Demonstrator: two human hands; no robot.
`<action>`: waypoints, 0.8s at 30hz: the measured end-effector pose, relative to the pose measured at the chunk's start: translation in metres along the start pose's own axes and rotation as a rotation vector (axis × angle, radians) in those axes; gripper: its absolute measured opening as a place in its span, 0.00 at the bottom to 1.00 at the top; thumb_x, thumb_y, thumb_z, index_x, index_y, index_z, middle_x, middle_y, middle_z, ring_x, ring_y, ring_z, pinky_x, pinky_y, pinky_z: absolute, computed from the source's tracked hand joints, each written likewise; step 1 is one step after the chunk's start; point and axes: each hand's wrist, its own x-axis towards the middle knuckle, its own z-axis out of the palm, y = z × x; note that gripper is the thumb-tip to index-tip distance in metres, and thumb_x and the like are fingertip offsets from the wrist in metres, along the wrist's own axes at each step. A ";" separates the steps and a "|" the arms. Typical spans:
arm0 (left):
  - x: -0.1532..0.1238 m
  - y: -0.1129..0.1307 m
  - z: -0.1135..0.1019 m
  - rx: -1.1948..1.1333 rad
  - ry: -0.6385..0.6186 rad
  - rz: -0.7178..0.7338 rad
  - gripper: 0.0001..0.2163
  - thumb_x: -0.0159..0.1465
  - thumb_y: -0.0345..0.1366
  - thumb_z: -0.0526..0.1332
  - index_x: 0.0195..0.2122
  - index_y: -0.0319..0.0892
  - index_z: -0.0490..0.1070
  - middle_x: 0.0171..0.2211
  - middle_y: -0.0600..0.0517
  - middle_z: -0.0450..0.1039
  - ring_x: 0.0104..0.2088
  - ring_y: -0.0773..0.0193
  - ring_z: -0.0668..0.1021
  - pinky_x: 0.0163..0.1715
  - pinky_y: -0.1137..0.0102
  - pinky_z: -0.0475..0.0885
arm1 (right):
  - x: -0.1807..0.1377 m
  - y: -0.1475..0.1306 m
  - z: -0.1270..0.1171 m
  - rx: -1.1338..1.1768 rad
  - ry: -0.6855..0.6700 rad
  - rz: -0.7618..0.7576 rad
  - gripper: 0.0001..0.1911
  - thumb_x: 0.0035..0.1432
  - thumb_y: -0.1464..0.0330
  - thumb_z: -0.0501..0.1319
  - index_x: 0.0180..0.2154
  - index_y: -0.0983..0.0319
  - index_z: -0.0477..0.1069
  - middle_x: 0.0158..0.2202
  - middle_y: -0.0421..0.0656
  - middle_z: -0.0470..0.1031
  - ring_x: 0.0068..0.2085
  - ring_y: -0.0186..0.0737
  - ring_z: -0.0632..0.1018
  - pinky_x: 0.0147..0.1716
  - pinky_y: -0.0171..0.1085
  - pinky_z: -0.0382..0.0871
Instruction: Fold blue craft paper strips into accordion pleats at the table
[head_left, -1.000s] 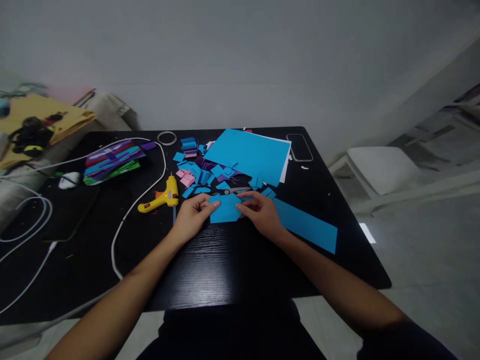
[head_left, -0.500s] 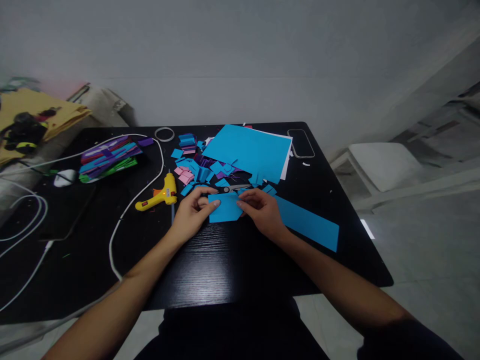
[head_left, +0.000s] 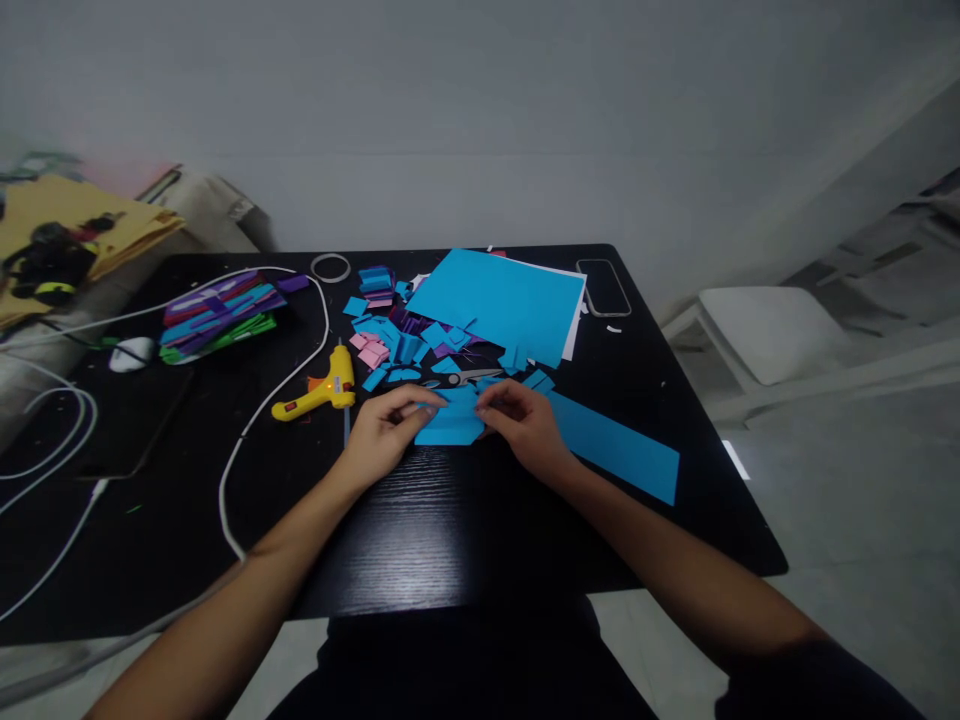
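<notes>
The small blue paper point(head_left: 450, 428) is near the centre of the frame, a little below the middle, above the near part of the black table point(head_left: 420, 580). The left hand point(head_left: 386, 430) pinches it at the upper left part, with thumb and fingers closed on the edge. The right hand point(head_left: 523, 425) also grips it, at the upper right side; its exact finger contact is partly hidden. A faint line seems to cross the paper below the fingertips, but I cannot tell if it is a crease.

To handle the paper well, I think both hands should pinch with equal, light force, so that the sheet does not twist. The lower right corner is slanted, therefore the straight edges are the better guide for alignment. If a fold is made, it is wise to press from the middle outward.

The scissors point(head_left: 466, 377) lie just behind the paper, among the blue scraps point(head_left: 409, 348), so the fingers should keep away from the blades. The blue strip point(head_left: 619, 447), right of centre, should not be bent by the right forearm.
</notes>
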 end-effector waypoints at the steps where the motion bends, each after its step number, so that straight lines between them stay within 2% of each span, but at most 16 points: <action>1: 0.000 0.000 0.000 0.005 0.004 0.004 0.06 0.63 0.35 0.66 0.36 0.43 0.83 0.28 0.51 0.75 0.23 0.69 0.67 0.22 0.73 0.60 | 0.000 0.000 0.000 0.001 -0.007 -0.002 0.07 0.53 0.64 0.71 0.32 0.59 0.76 0.33 0.39 0.74 0.35 0.38 0.77 0.32 0.37 0.80; 7: -0.001 0.003 0.000 0.059 0.019 0.020 0.07 0.63 0.34 0.65 0.34 0.43 0.84 0.33 0.50 0.78 0.23 0.70 0.67 0.23 0.72 0.59 | -0.002 -0.004 -0.001 -0.022 -0.018 0.013 0.07 0.55 0.62 0.69 0.33 0.58 0.77 0.35 0.40 0.74 0.35 0.38 0.77 0.34 0.38 0.81; 13: -0.002 0.008 0.000 0.140 0.023 0.085 0.08 0.64 0.34 0.64 0.34 0.44 0.84 0.36 0.48 0.79 0.28 0.64 0.73 0.26 0.71 0.64 | -0.003 -0.004 0.000 -0.094 -0.002 0.010 0.13 0.54 0.58 0.72 0.34 0.58 0.73 0.34 0.40 0.75 0.35 0.39 0.78 0.34 0.39 0.79; 17: -0.003 0.013 -0.002 0.142 -0.012 0.103 0.06 0.63 0.34 0.64 0.34 0.43 0.83 0.37 0.48 0.78 0.28 0.65 0.72 0.25 0.71 0.64 | -0.003 0.000 -0.001 -0.137 0.034 -0.021 0.15 0.53 0.59 0.74 0.36 0.57 0.73 0.34 0.39 0.76 0.37 0.39 0.79 0.38 0.40 0.78; 21: -0.005 0.014 -0.002 0.081 -0.035 0.100 0.05 0.63 0.37 0.66 0.36 0.42 0.79 0.44 0.47 0.79 0.34 0.63 0.75 0.30 0.70 0.68 | -0.004 0.003 -0.001 -0.148 0.056 -0.073 0.14 0.53 0.61 0.74 0.37 0.57 0.73 0.35 0.39 0.77 0.38 0.39 0.80 0.40 0.40 0.78; 24: -0.005 0.011 0.002 0.086 0.017 0.074 0.07 0.64 0.40 0.68 0.38 0.42 0.77 0.40 0.48 0.79 0.37 0.61 0.77 0.34 0.70 0.69 | -0.006 0.003 0.001 -0.153 0.079 -0.093 0.14 0.53 0.63 0.74 0.38 0.57 0.72 0.36 0.39 0.78 0.40 0.39 0.81 0.42 0.40 0.78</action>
